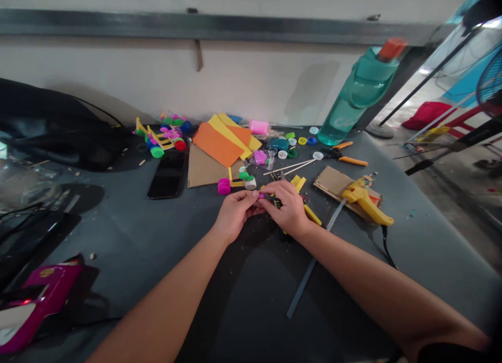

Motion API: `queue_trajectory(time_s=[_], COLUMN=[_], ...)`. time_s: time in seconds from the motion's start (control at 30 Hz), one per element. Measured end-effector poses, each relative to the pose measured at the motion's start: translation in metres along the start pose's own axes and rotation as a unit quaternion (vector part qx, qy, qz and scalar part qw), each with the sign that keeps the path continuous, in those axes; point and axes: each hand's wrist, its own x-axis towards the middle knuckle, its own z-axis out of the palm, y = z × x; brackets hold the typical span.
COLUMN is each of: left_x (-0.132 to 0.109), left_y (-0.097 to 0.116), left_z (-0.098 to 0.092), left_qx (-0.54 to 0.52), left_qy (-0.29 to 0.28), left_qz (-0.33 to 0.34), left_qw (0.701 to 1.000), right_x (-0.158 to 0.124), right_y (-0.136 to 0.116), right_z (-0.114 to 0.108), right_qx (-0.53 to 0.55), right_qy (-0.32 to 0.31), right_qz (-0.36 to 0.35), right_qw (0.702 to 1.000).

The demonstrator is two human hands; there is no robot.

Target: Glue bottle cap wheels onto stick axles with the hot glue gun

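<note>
Between the fingertips of both hands is a small purple piece [261, 195], mostly covered by the fingers. My left hand [236, 211] pinches it from the left and my right hand [285, 206] from the right; the fingertips meet. Just behind the hands stands a small yellow frame [236, 183] with a magenta cap [224, 186] and a white cap [250, 183] on its ends and green pieces on top. Yellow-handled pliers [312, 215] lie partly hidden under my right hand.
A yellow glue gun [364, 200] rests on cardboard at the right, near orange-handled cutters [353, 160] and a teal bottle [355, 99]. Behind are orange sheets [217, 145], bottle caps and sticks. A black phone [168, 176] and a magenta device [47, 295] lie left.
</note>
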Motion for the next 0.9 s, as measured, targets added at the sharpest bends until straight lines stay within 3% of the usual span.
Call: queue_trajectory(time_s=[0.9], left_x=[0.0002], left_y=[0.0004], left_z=[-0.0001], left_qx=[0.005], left_qy=[0.011], left_qz=[0.002], left_qw=[1.000], right_x=[-0.0014], right_y=[0.0037], right_z=[0.0023], right_qx=[-0.008], right_qy=[-0.001], right_qz=[0.009], right_qw=[1.000])
